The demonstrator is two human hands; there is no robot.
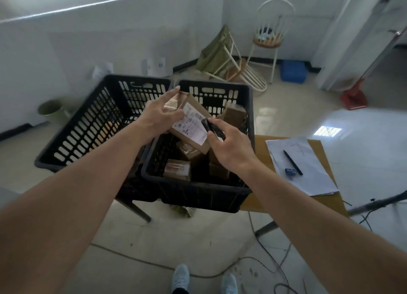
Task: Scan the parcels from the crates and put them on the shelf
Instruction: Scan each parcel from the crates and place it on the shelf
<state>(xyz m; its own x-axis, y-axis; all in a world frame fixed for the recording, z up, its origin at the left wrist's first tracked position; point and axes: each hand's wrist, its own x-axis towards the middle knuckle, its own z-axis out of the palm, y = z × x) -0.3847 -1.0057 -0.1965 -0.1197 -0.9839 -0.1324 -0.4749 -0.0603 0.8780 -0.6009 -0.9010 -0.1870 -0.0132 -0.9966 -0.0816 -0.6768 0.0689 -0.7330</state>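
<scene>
I saw my left hand (157, 115) holding a brown box parcel (189, 122) up over the right crate (198, 183). The fingers were curled round the top and left side of the parcel, and the thumb lay on its front. The parcel was tilted, and its white label (190, 126) faced up at me. My right hand (231, 148) was wrapped round a small black scanner (212, 129). The tip of the scanner sat just above the right edge of the label, very near it, but I could not tell if it touched. Down in the right crate lay more brown parcels. One with clear tape (177, 169) was near the front wall, one (188, 149) was under the held parcel, and one (234, 114) leaned at the back right corner. The left crate (88, 126) stood just beside the right one, with their sides touching. I could see little inside it. Both black crates sat on a table (326, 202) with a wood top. On the bare part of the table to the right lay some white papers (308, 179), with a black pen (293, 162) and a small blue clip (289, 171) on top of them. Far back by the wall stood a white chair (269, 40), and another chair (233, 67) lay tipped over next to it. My two pale shoes (181, 277) showed on the floor at the bottom.
</scene>
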